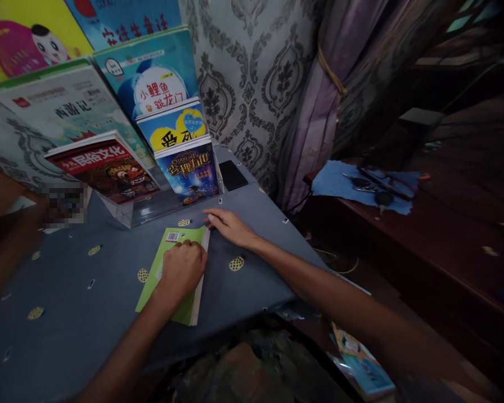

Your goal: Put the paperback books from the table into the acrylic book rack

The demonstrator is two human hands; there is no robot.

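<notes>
A green book lies on the cloth-covered table, its barcode side up and its cream page edges facing right. My left hand rests on the cover as a closed fist, with nothing visible in its curled fingers. At the book's upper right corner, my right hand has its thumb and fingertips drawn together at the page edges. Its index finger points left past the corner, and the undersides of the other fingers are hidden.
Behind the green book, a clear stand holds several books, including a red one and a blue one. A black phone-like slab lies beside it. On the right, glasses rest on a blue cloth.
</notes>
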